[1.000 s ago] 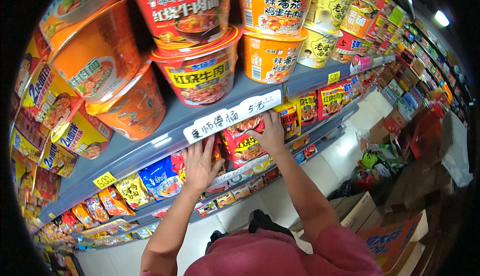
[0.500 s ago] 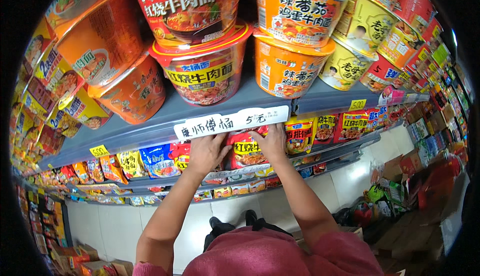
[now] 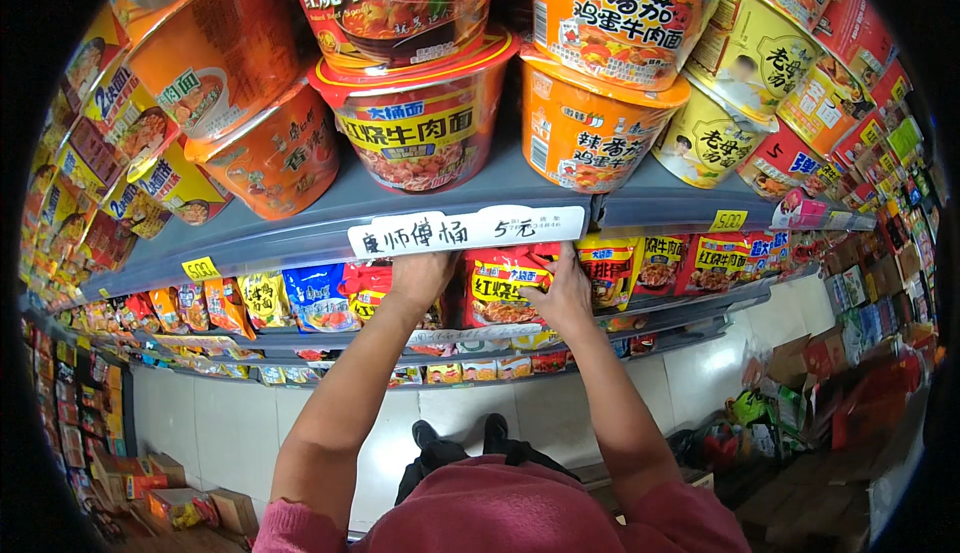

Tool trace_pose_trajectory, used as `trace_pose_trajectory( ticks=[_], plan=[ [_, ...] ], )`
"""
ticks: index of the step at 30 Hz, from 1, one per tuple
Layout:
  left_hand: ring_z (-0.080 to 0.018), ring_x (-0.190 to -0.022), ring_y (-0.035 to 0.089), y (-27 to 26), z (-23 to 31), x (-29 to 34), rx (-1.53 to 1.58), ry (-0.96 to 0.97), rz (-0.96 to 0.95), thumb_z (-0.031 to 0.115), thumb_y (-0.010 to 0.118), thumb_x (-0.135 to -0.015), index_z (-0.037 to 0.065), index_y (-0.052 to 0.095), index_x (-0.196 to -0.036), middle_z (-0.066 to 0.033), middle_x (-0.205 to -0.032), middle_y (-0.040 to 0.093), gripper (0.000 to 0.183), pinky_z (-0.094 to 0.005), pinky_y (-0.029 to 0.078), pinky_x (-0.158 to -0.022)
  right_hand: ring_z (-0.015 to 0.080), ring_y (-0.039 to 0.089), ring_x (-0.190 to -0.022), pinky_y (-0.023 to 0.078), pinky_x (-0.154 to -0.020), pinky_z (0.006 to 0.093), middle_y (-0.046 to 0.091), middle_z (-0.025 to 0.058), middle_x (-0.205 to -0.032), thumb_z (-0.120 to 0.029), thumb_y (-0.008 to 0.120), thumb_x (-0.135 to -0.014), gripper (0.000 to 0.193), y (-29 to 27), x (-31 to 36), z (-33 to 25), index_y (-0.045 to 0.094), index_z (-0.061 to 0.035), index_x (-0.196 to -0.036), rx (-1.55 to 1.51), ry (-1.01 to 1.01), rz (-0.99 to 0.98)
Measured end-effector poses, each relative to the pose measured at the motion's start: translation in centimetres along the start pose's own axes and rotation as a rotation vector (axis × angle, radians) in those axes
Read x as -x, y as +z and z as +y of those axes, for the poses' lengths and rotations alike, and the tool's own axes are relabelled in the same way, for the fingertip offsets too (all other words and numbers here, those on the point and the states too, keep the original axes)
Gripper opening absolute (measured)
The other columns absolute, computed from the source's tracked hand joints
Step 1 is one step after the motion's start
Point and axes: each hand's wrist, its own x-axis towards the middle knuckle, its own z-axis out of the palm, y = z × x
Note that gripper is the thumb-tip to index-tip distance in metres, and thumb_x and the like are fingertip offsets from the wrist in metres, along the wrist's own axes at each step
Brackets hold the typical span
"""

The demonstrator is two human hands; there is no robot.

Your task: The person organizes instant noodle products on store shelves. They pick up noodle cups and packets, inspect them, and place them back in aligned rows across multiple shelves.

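A red packet of instant noodles [image 3: 507, 290] with a yellow label stands on the shelf below the top one, between my hands. My right hand [image 3: 565, 300] is at its right side, thumb on the front and fingers along the edge, gripping it. At the packet's left, my left hand [image 3: 422, 278] reaches in under the upper shelf's front edge; its fingers are hidden there. Just above both hands, a white handwritten price strip [image 3: 470, 234] is fixed to that edge. A red noodle tub [image 3: 420, 138] and an orange noodle tub [image 3: 590, 138] stand above it.
More noodle packets line the lower shelf, among them a blue one [image 3: 320, 300] to the left and a red-and-yellow one [image 3: 612, 268] to the right. Yellow price tags [image 3: 728, 221] mark the shelf edge. Cardboard boxes [image 3: 235, 511] and bagged goods [image 3: 755, 408] lie on the floor.
My left hand has slid further in beneath the shelf edge, and its fingers have gone out of sight. My right hand has shifted slightly right and stays at the packet. The view has shifted slightly.
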Motion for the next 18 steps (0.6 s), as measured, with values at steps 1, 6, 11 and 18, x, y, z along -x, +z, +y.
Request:
trace_pose_trajectory(
  ticks=[1, 6, 11, 18],
  plan=[
    [-0.0421, -0.105, 0.057, 0.4, -0.2, 0.1, -0.002, -0.005, 0.009, 0.032, 0.068, -0.088, 0.012, 0.059, -0.132, -0.0177, -0.118, 0.062, 0.049, -0.0580, 0.044, -0.089, 0.0379, 0.062, -0.106, 0.048, -0.092, 0.0491, 0.061, 0.0234, -0.118, -0.015, 0.086, -0.069, 0.104, 0.0, 0.4, -0.2, 0.022, -0.0015, -0.150, 0.001, -0.023, 0.050],
    [-0.0423, -0.109, 0.057, 0.4, 0.4, -0.3, 0.064, -0.068, -0.007, 0.028, 0.070, -0.086, 0.012, 0.060, -0.130, -0.0172, -0.119, 0.062, 0.048, -0.0567, 0.043, -0.093, 0.0314, 0.062, -0.095, 0.046, -0.091, 0.0460, 0.070, 0.0091, -0.102, -0.009, 0.079, -0.074, 0.084, 0.4, 1.9, 1.2, 0.037, -0.0079, -0.147, -0.116, -0.211, 0.161],
    [-0.0416, -0.109, 0.057, 0.6, 0.1, 0.4, 0.040, -0.069, -0.011, 0.030, 0.070, -0.086, 0.012, 0.060, -0.129, -0.0174, -0.120, 0.063, 0.048, -0.0540, 0.044, -0.094, 0.0315, 0.060, -0.091, 0.046, -0.087, 0.0448, 0.068, 0.0085, -0.091, -0.002, 0.068, -0.082, 0.034, -0.4, 1.8, 1.6, 0.068, -0.0107, -0.115, -0.082, -0.426, 0.109],
    [-0.0414, -0.106, 0.059, -1.7, 1.2, -0.4, 0.098, -0.097, -0.099, 0.032, 0.067, -0.091, 0.005, 0.063, -0.123, -0.0176, -0.117, 0.065, 0.043, -0.0531, 0.046, -0.091, 0.0290, 0.057, -0.101, 0.046, -0.087, 0.0430, 0.062, 0.0068, -0.103, -0.005, 0.070, -0.081, 0.023, 0.3, -0.8, 0.1, 0.073, -0.0114, -0.103, 0.037, -0.493, 0.138]
  ],
)
